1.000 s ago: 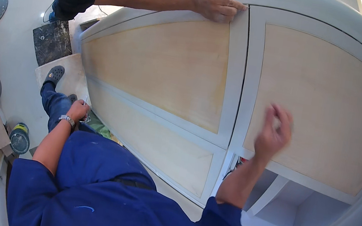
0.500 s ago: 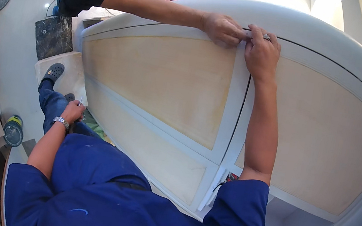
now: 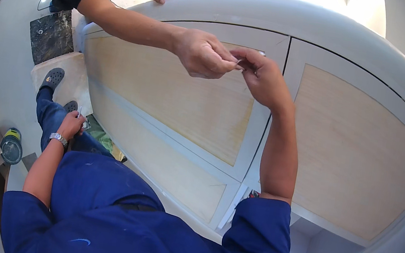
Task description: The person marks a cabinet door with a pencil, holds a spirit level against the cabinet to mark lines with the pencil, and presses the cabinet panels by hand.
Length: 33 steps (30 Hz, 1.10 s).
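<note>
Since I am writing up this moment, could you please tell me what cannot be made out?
Head view:
- Any item between the right hand and a co-worker's hand: too small, covered by them.
- Thin item in the left hand: too small to identify.
- Open compartment: partly hidden by the right sleeve.

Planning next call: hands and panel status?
Left hand holding thin, pale stick-like item. Right hand beside co-worker's bare hand, over white-framed tan wood panel. Co-worker's hand hides part.

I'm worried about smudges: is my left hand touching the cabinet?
Apart. The head view shows a plain gap: green material is visible between your left hand and the near edge of the cabinet.
</note>
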### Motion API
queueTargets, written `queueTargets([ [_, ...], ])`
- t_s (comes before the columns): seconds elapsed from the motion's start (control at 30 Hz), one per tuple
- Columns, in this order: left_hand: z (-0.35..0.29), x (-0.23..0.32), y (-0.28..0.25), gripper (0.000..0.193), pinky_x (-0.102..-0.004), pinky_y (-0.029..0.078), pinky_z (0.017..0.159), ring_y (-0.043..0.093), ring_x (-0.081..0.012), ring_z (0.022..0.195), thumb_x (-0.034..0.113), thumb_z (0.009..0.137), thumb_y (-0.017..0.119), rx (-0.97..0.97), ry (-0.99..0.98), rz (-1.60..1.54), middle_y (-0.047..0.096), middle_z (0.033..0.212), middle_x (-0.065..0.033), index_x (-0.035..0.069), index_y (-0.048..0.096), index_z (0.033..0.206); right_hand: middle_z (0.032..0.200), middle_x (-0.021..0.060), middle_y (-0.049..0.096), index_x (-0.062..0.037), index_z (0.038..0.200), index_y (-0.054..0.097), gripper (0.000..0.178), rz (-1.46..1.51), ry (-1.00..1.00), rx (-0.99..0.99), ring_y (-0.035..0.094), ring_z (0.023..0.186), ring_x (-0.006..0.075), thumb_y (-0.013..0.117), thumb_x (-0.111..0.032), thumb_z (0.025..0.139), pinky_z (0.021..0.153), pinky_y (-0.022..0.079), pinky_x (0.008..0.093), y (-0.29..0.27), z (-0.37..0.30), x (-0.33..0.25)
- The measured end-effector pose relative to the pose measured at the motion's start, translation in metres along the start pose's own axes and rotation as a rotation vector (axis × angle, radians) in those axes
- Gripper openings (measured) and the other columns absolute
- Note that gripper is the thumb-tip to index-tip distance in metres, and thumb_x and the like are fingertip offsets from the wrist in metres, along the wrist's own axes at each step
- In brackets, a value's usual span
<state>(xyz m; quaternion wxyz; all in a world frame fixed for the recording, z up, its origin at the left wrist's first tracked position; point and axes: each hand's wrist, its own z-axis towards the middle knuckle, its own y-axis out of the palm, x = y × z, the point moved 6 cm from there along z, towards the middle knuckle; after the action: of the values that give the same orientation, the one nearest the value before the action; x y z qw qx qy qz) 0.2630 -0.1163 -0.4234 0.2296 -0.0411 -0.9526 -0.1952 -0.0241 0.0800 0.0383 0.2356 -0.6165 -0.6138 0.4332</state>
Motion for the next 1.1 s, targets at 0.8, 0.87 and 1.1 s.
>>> queueTargets([
  [0.8, 0.017, -0.021, 0.003, 0.010, -0.0268, 0.048, 0.052, 0.052, -0.0122, 0.057, 0.017, 0.089, 0.053, -0.059, -0.012, -0.119, 0.052, 0.069, -0.0020, 0.007, 0.054, 0.087, 0.092, 0.0148, 0.068, -0.0009, 0.114, 0.060, 0.024, -0.520, 0.170, 0.020, 0.063, 0.081, 0.0245, 0.049, -0.011, 0.095, 0.076, 0.051, 0.0343, -0.009, -0.031, -0.022],
  [0.87, 0.018, -0.024, 0.000, 0.011, -0.0268, 0.048, 0.052, 0.053, -0.0119, 0.057, 0.018, 0.088, 0.055, -0.056, -0.016, -0.130, 0.052, 0.069, -0.0017, 0.007, 0.055, 0.087, 0.097, 0.0160, 0.067, -0.0013, 0.117, 0.058, 0.026, -0.464, 0.336, 0.044, 0.063, 0.086, 0.0259, 0.047, -0.011, 0.096, 0.079, 0.051, 0.0363, -0.027, -0.046, -0.013],
  [1.1, 0.021, -0.016, 0.009, 0.012, -0.0269, 0.048, 0.051, 0.053, -0.0116, 0.057, 0.018, 0.089, 0.055, -0.063, -0.030, -0.136, 0.052, 0.069, -0.0016, 0.006, 0.055, 0.088, 0.100, 0.0098, 0.069, -0.0034, 0.108, 0.059, 0.019, -0.078, 0.078, 0.419, 0.065, 0.084, 0.0148, 0.054, -0.018, 0.096, 0.075, 0.047, 0.0259, -0.093, -0.093, 0.017],
])
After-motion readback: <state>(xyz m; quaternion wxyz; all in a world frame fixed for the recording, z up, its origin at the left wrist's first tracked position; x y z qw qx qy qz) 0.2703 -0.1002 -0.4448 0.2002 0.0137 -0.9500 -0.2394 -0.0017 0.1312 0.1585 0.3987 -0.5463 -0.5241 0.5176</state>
